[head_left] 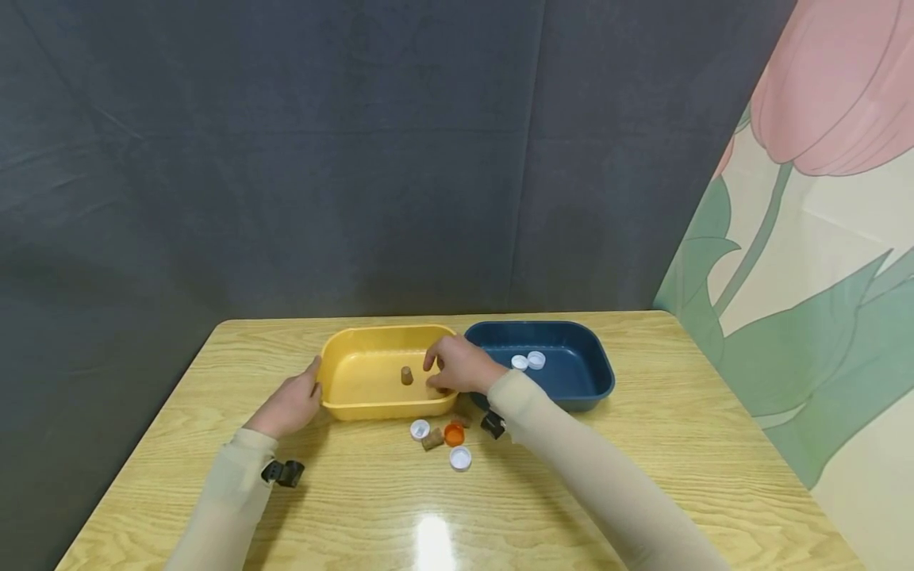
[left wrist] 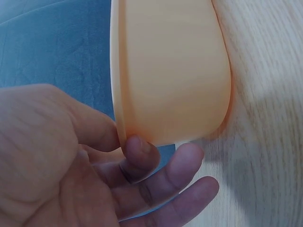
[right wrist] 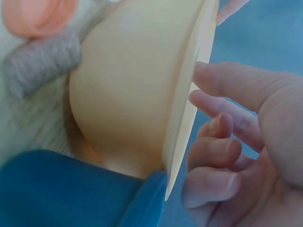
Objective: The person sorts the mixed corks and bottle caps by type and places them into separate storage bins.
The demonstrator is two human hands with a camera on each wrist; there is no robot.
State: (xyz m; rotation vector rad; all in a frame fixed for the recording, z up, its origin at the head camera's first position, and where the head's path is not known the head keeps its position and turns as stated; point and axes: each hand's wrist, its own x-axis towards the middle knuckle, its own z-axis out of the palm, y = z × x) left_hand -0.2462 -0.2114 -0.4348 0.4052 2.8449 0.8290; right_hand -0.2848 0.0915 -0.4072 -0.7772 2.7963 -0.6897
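My left hand point(head_left: 291, 403) pinches the rim of the yellow tray point(head_left: 385, 411) at its left end, thumb on one side and forefinger on the outer wall point(left wrist: 175, 71). Over the tray's right end reaches my right hand point(head_left: 460, 365), its thumb and forefinger apart with nothing visible between them. A brown cork point(head_left: 406, 375) stands inside the tray, left of those fingers. A dark patch below the right fingertips is too small to identify. In the right wrist view, the remaining fingers of the right hand point(right wrist: 255, 156) are loosely bent beside the tray's rim.
To the right stands a dark blue tray point(head_left: 607, 388) holding white caps point(head_left: 535, 360). In front of the yellow tray lie white caps point(head_left: 460, 458), an orange cap point(head_left: 454, 434) and corks point(head_left: 432, 439). A dark curtain point(head_left: 357, 159) hangs behind the wooden table point(head_left: 343, 507).
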